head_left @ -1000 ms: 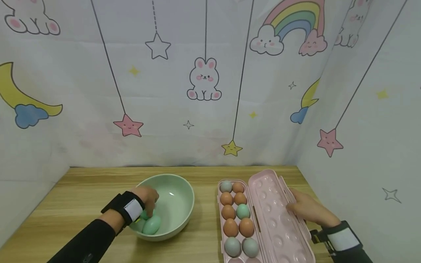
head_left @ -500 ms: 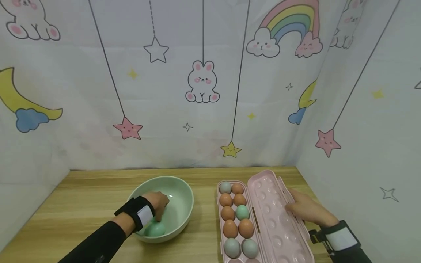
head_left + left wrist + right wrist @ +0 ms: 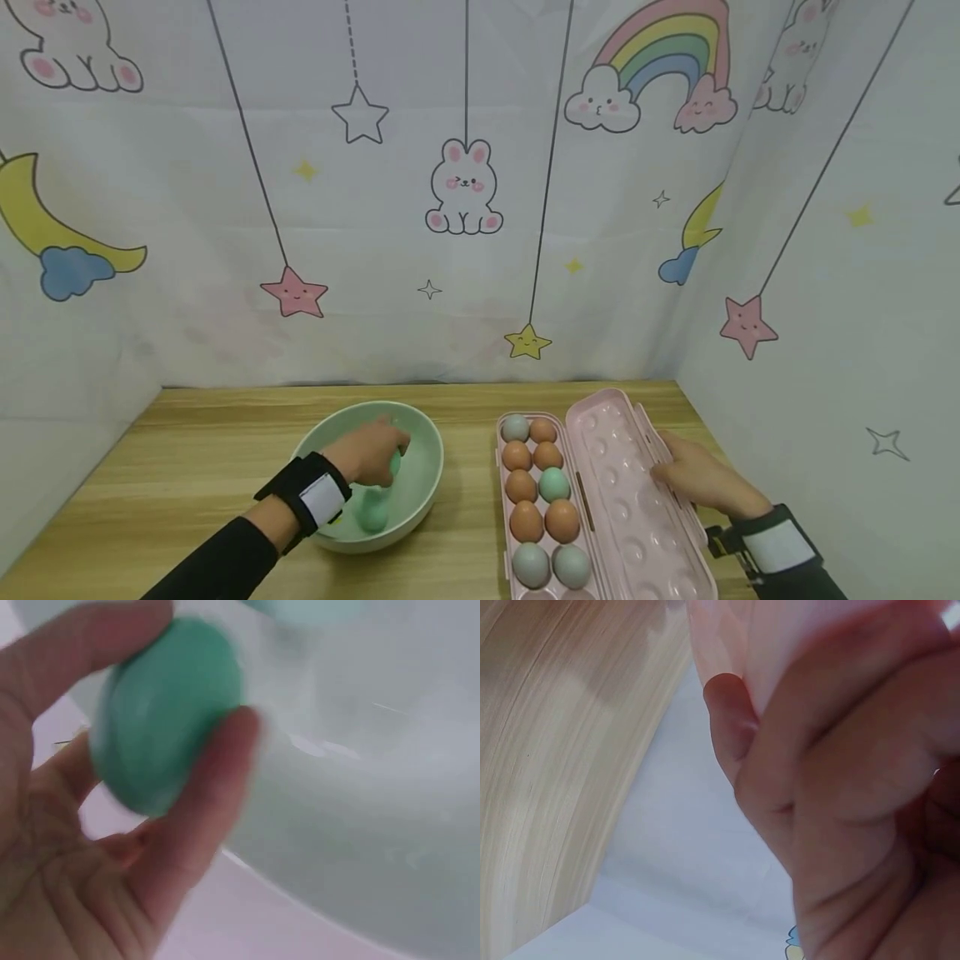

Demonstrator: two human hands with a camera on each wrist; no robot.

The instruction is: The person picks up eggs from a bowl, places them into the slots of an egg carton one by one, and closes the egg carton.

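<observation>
My left hand (image 3: 369, 452) is over the pale green bowl (image 3: 426, 492) and pinches a green egg (image 3: 169, 712) between thumb and fingers, as the left wrist view shows up close. Below that hand, another green egg (image 3: 372, 510) lies inside the bowl. On the right stands a pink egg carton (image 3: 630, 500) with its lid folded back. Brown, grey and green eggs fill its visible cups in two columns; its near end is cut off by the frame. My right hand (image 3: 708, 475) grips the lid's right edge, thumb on top and fingers curled beneath.
Both things stand on a wood-grain table (image 3: 225, 417). A strip of tabletop lies between bowl and carton. White cloth walls with cartoon prints (image 3: 465, 187) enclose the back and sides.
My left hand has moved right and up from the bowl's left side, lifting a green egg. The other egg has shifted slightly right. My right hand has stayed on the lid.
</observation>
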